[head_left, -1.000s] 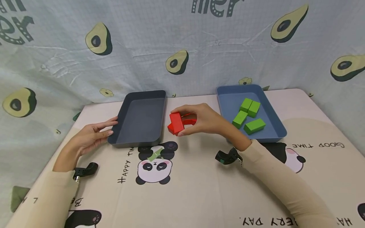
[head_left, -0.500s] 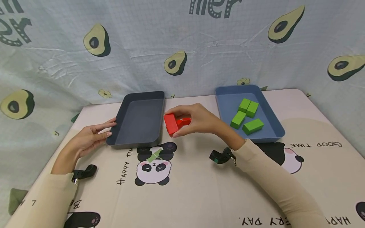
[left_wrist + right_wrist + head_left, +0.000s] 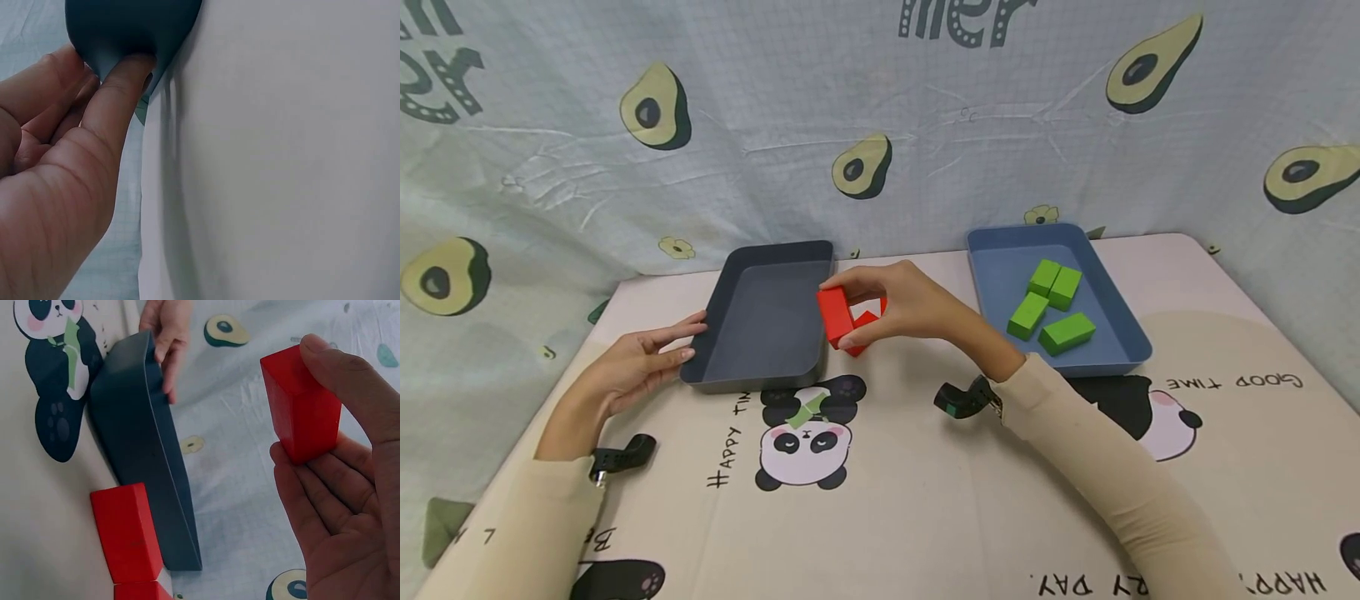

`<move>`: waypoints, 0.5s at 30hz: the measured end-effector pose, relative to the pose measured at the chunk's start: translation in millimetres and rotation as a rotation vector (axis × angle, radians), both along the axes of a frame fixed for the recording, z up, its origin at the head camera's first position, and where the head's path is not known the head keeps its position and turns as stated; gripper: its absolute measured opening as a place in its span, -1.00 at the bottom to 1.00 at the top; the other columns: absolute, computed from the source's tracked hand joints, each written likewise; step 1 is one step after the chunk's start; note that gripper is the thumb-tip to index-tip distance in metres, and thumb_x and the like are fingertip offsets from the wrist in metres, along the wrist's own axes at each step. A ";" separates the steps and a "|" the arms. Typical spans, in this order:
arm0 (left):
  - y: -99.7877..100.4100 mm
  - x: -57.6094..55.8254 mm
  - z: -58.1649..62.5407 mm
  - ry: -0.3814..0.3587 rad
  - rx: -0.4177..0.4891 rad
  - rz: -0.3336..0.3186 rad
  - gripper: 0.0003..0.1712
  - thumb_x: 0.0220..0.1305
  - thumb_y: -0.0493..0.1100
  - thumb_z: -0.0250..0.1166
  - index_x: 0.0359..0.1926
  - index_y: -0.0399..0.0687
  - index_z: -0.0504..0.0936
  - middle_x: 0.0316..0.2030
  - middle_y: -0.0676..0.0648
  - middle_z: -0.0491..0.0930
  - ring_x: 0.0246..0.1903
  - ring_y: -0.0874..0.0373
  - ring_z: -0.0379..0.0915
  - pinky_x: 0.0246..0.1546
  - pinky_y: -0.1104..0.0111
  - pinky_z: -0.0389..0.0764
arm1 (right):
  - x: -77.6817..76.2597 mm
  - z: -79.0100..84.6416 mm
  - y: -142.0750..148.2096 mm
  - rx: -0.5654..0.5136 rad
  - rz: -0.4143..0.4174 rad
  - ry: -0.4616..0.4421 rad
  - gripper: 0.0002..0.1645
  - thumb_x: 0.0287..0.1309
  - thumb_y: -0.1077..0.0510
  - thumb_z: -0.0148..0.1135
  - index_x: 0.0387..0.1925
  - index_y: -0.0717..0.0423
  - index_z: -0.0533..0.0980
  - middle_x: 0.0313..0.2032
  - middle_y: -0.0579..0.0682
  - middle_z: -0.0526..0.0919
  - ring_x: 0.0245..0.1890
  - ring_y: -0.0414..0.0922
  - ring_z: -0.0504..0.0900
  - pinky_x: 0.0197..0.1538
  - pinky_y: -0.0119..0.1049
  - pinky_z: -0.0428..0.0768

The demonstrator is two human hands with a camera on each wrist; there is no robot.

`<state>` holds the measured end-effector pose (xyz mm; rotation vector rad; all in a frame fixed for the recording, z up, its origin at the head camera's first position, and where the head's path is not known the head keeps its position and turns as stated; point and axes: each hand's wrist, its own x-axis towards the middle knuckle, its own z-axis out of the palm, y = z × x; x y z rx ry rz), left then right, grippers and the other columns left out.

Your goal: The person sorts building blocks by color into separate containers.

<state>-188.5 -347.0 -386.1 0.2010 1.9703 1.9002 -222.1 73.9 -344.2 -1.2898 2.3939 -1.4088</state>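
Observation:
My right hand (image 3: 901, 304) pinches a red block (image 3: 835, 317) between thumb and fingertips, held up beside the right wall of the dark grey tray (image 3: 775, 317). In the right wrist view the held block (image 3: 304, 409) is well above the table. Below it on the table lie another red block (image 3: 127, 531) and a further red block (image 3: 142, 592), end to end beside the tray; the hand partly covers these in the head view. My left hand (image 3: 636, 367) touches the tray's left side with fairly straight fingers, its thumb (image 3: 115, 106) against the wall.
A blue tray (image 3: 1120, 308) at the back right holds several green blocks (image 3: 1067, 333). A hanging cloth (image 3: 760, 150) with avocado prints rises behind the table's far edge. The tablecloth (image 3: 917, 467) bears panda prints and lettering.
My right hand has lifted the red block and carried it left toward the dark tray, uncovering more of the red blocks beneath. The left hand stays at the tray.

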 end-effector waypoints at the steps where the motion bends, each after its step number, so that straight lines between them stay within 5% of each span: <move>1: 0.2 0.0 0.0 0.001 0.003 -0.001 -0.42 0.46 -0.45 0.14 0.45 -0.19 0.39 0.62 -0.02 -0.15 0.21 0.56 0.37 0.02 0.55 0.60 | -0.2 0.5 -0.4 -0.001 0.004 -0.001 -0.23 -0.05 0.05 0.63 0.25 0.00 0.57 0.01 -0.13 0.75 0.00 -0.27 0.69 -0.08 -0.10 0.66; 15: -0.3 0.8 -1.6 0.004 0.027 0.000 -0.43 0.46 -0.45 0.14 0.44 -0.17 0.41 0.60 0.05 -0.07 0.23 0.51 0.37 -0.07 0.57 0.61 | -3.1 9.5 -12.7 -0.064 0.074 -0.038 -0.25 -0.04 0.14 0.64 0.23 0.10 0.57 0.08 -0.05 0.71 0.04 -0.23 0.71 0.18 -0.34 0.62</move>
